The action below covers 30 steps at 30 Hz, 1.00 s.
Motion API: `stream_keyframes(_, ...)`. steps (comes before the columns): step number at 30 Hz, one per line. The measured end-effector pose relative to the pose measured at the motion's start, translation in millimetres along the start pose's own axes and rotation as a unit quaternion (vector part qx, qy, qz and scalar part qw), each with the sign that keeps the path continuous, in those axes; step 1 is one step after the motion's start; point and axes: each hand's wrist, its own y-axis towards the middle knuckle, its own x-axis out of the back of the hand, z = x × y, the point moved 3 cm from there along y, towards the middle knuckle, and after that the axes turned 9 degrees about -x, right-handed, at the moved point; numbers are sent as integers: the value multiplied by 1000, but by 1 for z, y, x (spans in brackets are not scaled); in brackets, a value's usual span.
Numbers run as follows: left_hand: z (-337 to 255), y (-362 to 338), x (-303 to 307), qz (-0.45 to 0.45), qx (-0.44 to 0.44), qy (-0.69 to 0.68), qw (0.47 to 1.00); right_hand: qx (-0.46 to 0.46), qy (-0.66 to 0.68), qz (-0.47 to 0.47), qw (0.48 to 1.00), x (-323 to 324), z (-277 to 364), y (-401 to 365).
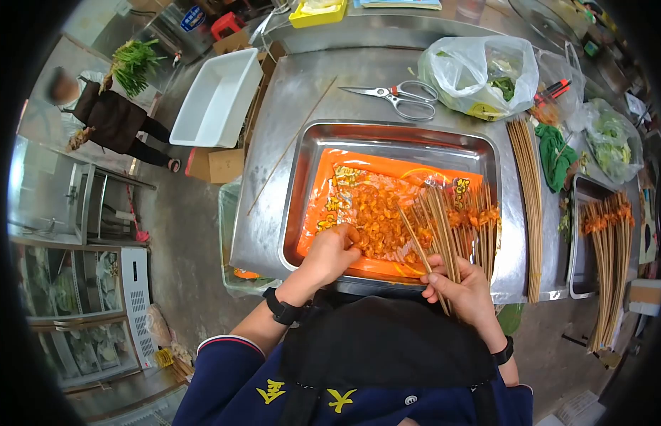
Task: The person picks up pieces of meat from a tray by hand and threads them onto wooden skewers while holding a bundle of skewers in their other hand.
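Note:
A steel tray [312, 142] on the metal table holds an orange printed bag [387, 167] with a pile of red-orange sauced pieces [380, 216] on it. My left hand [330, 252] is at the pile's lower left edge, its fingers bent together; what they pinch is too small to name. In my right hand [458, 287] is a bunch of wooden skewers [440, 231], gripped near the lower ends, with one skewer slanting apart to the left. Beside them, skewers loaded with the sauced pieces [479, 219] lie at the tray's right side.
Scissors [398, 96] and a lone skewer [291, 145] lie behind and left of the tray. Plastic bags of greens [479, 78], bare skewers [527, 213] and a second tray with loaded skewers [606, 220] are rightward. A white bin [217, 99] and another person [110, 117] are leftward.

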Motion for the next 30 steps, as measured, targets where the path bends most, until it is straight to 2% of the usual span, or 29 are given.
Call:
stream_keyframes(2, 9, -3, 3, -7, 101, -60, 993, -2, 4, 0, 1000, 0, -2, -1)
stream_keyframes(3, 18, -3, 0, -5, 101, -60, 993, 1, -1, 0, 1000, 0, 0, -1)
stream_keyframes(5, 26, 0, 1, -103, -36, -6, 994, 2, -7, 0, 1000, -1, 0, 0)
stream_keyframes(9, 9, 0, 0, -49, 5, -10, 999, -2, -3, 1, 1000, 2, -3, -1)
stream_keyframes(11, 10, -1, -7, -45, -56, 71, 995, -4, -4, 8, 1000, -3, -2, 2)
stream_keyframes(13, 3, -1, -6, -71, -70, 95, 990, -3, -6, -3, 1000, -2, -1, -1)
stream_keyframes(16, 8, -1, 2, -37, 84, -18, 996, -2, -17, 2, 1000, -2, -2, -1)
stream_keyframes(17, 7, 0, 4, -37, 84, -16, 996, -1, -16, 3, 1000, -4, -1, -1)
stream_keyframes(18, 4, 1, 6, -84, 54, -188, 977, -8, -22, 7, 1000, -5, 0, -2)
stream_keyframes(19, 1, 2, 8, -128, 22, -354, 926, -15, -29, 10, 999, -6, 0, -3)
stream_keyframes(21, -4, 9, 8, -137, 16, -387, 912, -19, -35, 23, 999, -9, -2, -2)
stream_keyframes(23, -11, 15, 7, -139, 4, -531, 836, -19, -38, 35, 998, -11, -2, -1)
stream_keyframes(24, -11, 17, 7, -137, 2, -531, 836, -22, -35, 39, 998, -12, -2, -2)
stream_keyframes(26, -11, 20, 3, -97, 10, -614, 783, -26, -31, 40, 998, -10, -2, -4)
stream_keyframes(30, -14, 19, 2, -86, 15, -640, 763, -23, -28, 45, 998, -11, -3, -4)
